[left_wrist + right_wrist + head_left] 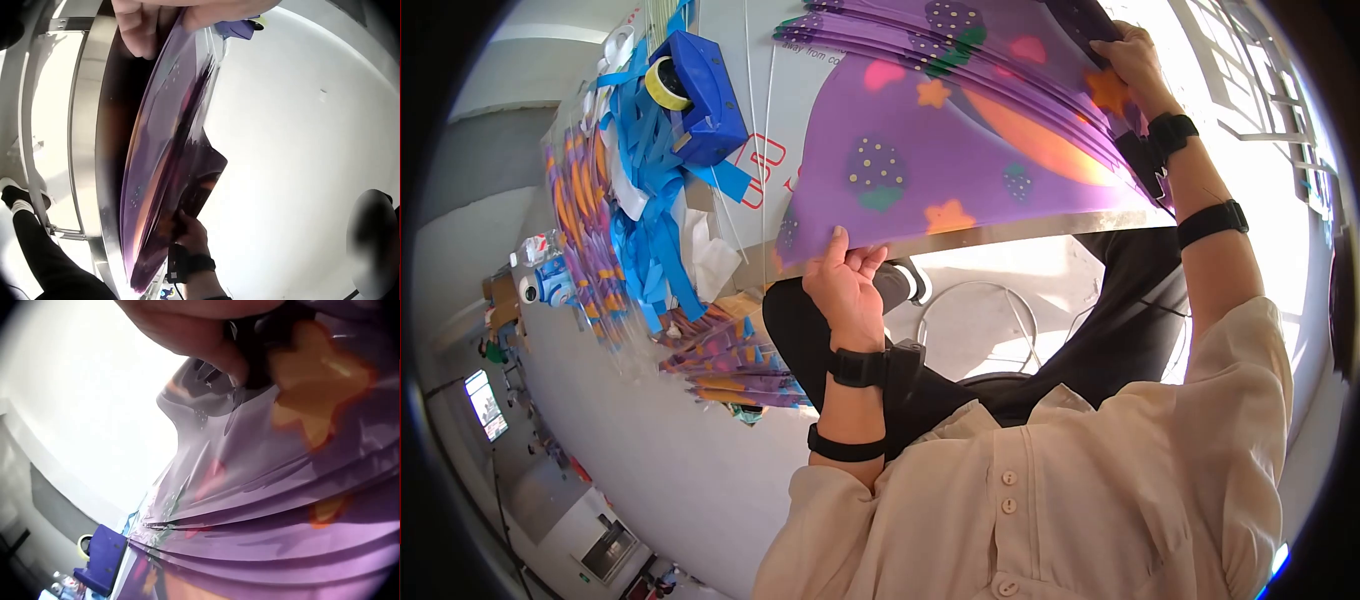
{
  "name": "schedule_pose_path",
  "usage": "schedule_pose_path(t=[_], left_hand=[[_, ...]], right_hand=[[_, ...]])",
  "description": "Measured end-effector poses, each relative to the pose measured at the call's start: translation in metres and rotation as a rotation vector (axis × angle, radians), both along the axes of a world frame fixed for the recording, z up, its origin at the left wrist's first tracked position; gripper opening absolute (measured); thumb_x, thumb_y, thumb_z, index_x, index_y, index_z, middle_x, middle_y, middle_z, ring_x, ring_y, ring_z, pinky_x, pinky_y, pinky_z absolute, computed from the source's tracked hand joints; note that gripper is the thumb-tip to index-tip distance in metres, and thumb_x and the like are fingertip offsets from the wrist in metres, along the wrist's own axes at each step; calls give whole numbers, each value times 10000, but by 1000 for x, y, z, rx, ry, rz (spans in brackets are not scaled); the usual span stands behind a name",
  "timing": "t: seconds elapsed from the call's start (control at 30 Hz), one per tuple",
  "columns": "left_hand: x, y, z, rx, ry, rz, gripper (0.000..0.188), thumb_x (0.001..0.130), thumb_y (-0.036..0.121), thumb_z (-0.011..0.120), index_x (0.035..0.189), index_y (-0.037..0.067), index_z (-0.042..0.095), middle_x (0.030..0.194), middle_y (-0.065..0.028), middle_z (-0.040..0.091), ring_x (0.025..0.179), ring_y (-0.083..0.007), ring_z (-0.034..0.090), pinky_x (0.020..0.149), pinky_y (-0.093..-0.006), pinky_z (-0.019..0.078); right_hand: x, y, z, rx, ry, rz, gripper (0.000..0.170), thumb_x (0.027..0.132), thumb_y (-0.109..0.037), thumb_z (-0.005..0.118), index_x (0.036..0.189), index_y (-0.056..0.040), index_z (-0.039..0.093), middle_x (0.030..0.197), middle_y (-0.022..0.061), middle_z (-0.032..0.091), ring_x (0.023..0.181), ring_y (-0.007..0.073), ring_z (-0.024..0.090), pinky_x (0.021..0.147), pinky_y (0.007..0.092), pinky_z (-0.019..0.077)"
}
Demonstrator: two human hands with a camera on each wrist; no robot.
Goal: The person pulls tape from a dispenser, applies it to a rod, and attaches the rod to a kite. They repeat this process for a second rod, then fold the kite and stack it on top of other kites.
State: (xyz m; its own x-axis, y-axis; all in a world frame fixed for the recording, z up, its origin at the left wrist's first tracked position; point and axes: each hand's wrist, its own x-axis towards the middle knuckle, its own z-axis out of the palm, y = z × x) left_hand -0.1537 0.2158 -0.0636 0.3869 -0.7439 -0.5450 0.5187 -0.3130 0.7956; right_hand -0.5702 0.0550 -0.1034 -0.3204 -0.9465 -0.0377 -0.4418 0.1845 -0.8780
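Note:
A purple printed plastic sheet [825, 195], patterned with stars and dotted berries, spreads over the table in front of me. My left hand [845, 290] pinches its near left edge, thumb on top; in the left wrist view the fingers [134, 31] reach underneath. At the far right, my right hand [1138, 68] grips the sheet's darker, folded-over side. Several narrow pleats run across the sheet between the hands, and the right wrist view shows these folds close up, with an orange star [319, 381] below the hand. The right fingertips are partly hidden by the film.
To the left stands a blue tape dispenser [715, 110] with a yellow tape roll [666, 84]. Blue strips [662, 235] hang beside it, near stacks of purple and orange plastic pieces [585, 215]. A metal table edge [1040, 226] runs above the person's legs [1135, 300].

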Motion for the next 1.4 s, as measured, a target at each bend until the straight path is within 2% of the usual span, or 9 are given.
schedule_pose_path(t=[0.2, 0.4, 0.73, 0.83, 0.9, 0.93, 1.0, 1.2, 1.4], left_hand=[[21, 2, 15, 70, -6, 60, 129, 858, 99, 592, 912, 11, 515, 815, -94, 606, 662, -191, 616, 560, -286, 496], [56, 8, -2, 140, -180, 100, 55, 832, 55, 595, 835, 37, 543, 741, -59, 597, 578, -126, 578, 424, -216, 406], [74, 5, -9, 118, -379, 16, 70, 798, 12, 588, 773, 41, 530, 661, -42, 545, 461, -79, 462, 344, -203, 316], [77, 14, -9, 26, -469, 65, 77, 806, 3, 573, 870, 1, 530, 706, -53, 559, 525, -108, 525, 406, -225, 403], [73, 18, -11, -254, -1226, -312, 180, 789, -11, 576, 962, -26, 526, 908, -102, 580, 787, -207, 589, 651, -313, 497], [67, 19, -8, -261, -1224, -312, 180, 789, -11, 576, 962, -26, 526, 908, -102, 580, 787, -207, 589, 651, -313, 497], [54, 18, 4, -365, -1720, -616, 298, 774, 8, 594, 1058, -40, 516, 1112, -130, 536, 1064, -293, 503, 885, -386, 430], [41, 20, 1, -254, -1784, -861, 440, 762, 83, 643, 1159, -47, 505, 1220, -207, 485, 1166, -338, 449, 952, -415, 397], [35, 45, 11, -305, -1792, -886, 514, 754, 69, 656, 1210, -49, 452, 1293, -247, 410, 1219, -388, 390, 988, -436, 379]], right_hand=[[-7, 1, -15, 15, -55, -14, 224, 783, -33, 632, 1003, 9, 637, 781, 52, 651, 629, 92, 575, 596, 239, 484], [-10, -10, -7, 143, 157, -86, 216, 803, -34, 601, 1017, -19, 622, 719, 51, 621, 492, 111, 545, 408, 248, 465], [-22, -10, -8, 144, 168, -100, 223, 771, -64, 628, 988, -8, 631, 659, 34, 589, 449, 116, 519, 430, 258, 427], [-30, -15, -14, 133, 327, -57, 254, 759, -96, 647, 997, -7, 630, 707, 61, 612, 526, 140, 560, 497, 279, 453], [-27, -12, -9, 185, 399, -55, 301, 753, -126, 664, 1025, -5, 623, 773, 96, 641, 611, 173, 612, 571, 299, 490], [-25, -9, -6, 154, 574, -127, 371, 747, -173, 680, 1067, -1, 605, 883, 139, 641, 753, 218, 622, 682, 323, 489], [-27, 1, -6, 37, 837, -190, 545, 744, -309, 685, 1182, -18, 540, 985, 212, 633, 996, 294, 607, 867, 382, 459], [23, 123, 61, -107, 432, -124, 354, 727, -191, 708, 1018, 2, 646, 907, 168, 661, 861, 275, 643, 790, 368, 497], [-28, 252, 54, 16, 181, -414, 141, 740, -87, 661, 823, 26, 653, 726, 100, 645, 690, 161, 601, 645, 300, 476]])
